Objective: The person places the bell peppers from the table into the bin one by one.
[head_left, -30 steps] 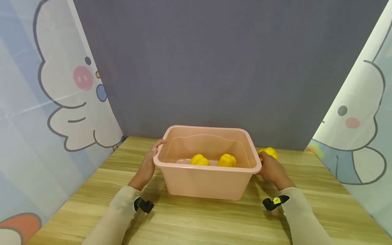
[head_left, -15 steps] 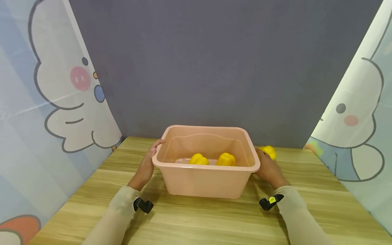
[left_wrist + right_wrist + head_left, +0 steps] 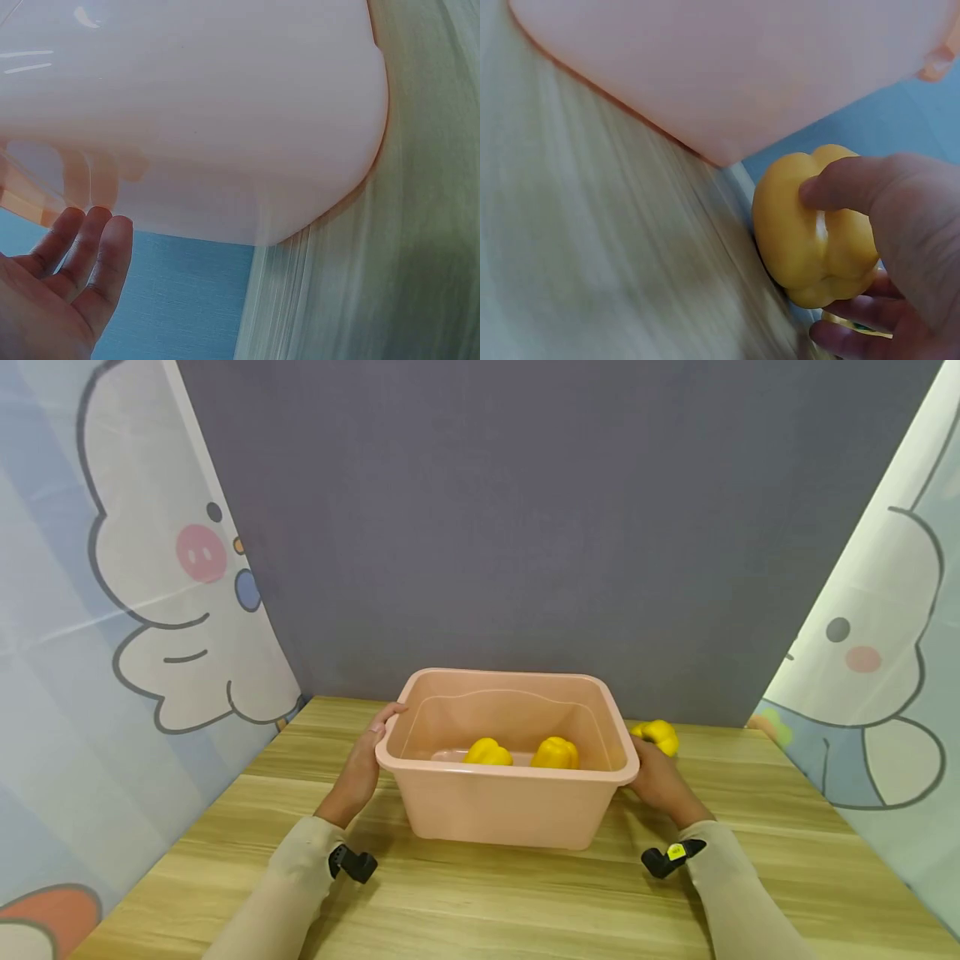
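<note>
A pink plastic bin [image 3: 502, 806] stands on the wooden table, with two yellow bell peppers inside: one left [image 3: 488, 752], one right [image 3: 556, 753]. At the bin's left end my left hand [image 3: 358, 775] rests against the rim; in the left wrist view its outstretched fingers [image 3: 109, 259] touch the outer wall. Beyond the right end, my right hand [image 3: 660, 783] holds a yellow bell pepper [image 3: 802, 232], thumb on its near face and fingers beneath. Behind those fingers, a bit of yellow and green shows in the right wrist view. In the head view, yellow [image 3: 660, 737] shows past the right hand.
A dark grey panel [image 3: 510, 527] rises behind the bin at the table's back edge. Cartoon-printed curtains flank the wooden table [image 3: 487, 893] on the left [image 3: 150, 568] and right [image 3: 885, 693]. A black wrist camera [image 3: 352, 863] is strapped to each sleeve.
My right hand has shifted slightly left toward the bin's end, and more of the yellow pepper shows beside it. My left hand and the bin hold their places.
</note>
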`<state>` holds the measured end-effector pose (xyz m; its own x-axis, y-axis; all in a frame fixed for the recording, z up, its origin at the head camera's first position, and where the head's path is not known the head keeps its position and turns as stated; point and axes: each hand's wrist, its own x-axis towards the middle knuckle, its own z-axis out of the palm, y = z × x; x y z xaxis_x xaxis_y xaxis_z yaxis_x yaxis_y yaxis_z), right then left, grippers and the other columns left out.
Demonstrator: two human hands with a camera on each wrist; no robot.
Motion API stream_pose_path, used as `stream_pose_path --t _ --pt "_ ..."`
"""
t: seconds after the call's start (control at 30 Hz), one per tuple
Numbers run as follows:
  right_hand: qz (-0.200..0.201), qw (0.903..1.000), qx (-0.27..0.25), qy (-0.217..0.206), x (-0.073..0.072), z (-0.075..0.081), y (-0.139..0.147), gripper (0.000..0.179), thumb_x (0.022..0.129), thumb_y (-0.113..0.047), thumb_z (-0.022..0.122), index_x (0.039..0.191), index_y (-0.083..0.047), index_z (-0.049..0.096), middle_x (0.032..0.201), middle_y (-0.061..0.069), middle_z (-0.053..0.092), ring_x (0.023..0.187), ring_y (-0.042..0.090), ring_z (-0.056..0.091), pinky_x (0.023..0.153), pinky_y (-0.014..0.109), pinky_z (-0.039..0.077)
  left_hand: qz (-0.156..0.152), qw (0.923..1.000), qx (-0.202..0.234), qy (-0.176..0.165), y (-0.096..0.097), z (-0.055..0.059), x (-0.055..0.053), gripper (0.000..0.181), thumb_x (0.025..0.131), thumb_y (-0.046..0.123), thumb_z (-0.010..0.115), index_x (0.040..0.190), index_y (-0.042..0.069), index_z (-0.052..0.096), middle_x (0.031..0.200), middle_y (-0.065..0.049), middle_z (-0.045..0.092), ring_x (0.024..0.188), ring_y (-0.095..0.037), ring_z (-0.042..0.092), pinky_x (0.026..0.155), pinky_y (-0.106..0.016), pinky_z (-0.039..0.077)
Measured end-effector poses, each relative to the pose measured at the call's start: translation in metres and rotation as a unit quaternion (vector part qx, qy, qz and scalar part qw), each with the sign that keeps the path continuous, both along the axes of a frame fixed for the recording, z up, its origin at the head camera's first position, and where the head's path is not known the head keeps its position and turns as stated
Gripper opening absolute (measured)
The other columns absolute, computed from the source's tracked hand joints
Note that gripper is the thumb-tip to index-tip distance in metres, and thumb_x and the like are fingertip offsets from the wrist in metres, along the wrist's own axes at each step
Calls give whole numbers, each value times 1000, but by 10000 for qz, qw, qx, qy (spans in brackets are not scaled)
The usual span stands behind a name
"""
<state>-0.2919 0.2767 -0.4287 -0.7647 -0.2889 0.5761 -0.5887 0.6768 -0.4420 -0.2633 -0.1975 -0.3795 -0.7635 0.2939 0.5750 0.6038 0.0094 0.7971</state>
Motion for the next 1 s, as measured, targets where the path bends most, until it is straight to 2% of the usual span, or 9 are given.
stream_pose_path --t 0.2,0.43,0.63,0.83,1.0 --pt "-114 9991 -140 -392 1 -1 3 41 83 -2 74 122 1 65 110 18 69 98 35 63 86 56 50 57 9999 -70 -61 -1 -2 1 55 109 32 14 144 -5 36 143 -26 38 127 -37 39 98 -25 38" --pt "-589 9925 -122 -1061 5 8 9 47 88 -13 71 132 -1 62 121 23 66 105 40 60 90 59 47 62 9999 -96 -1 -1 0 2 56 110 34 15 144 -5 36 143 -27 38 128 -38 39 99 -25 38" --pt "-825 9900 -300 -1104 9 14 13 48 91 -14 67 136 0 59 123 25 64 106 40 58 90 55 45 72 9999 -114 -9 1 1 0 55 110 33 15 145 -4 36 145 -25 38 130 -34 38 101 -26 36" --pt "-1013 9854 -507 -1274 11 19 16 50 100 -30 62 143 -6 55 126 26 61 105 38 56 89 52 45 119 9998 -183 -36 1 2 1 55 110 34 15 147 -2 36 148 -20 37 132 -30 36 103 -26 34" --pt "-1071 9841 -562 -1303 11 21 16 52 100 -39 60 143 -10 56 127 24 61 105 37 55 89 52 43 190 9996 -200 -44 -1 0 2 55 110 34 15 147 -1 36 148 -19 38 131 -31 38 102 -26 35"
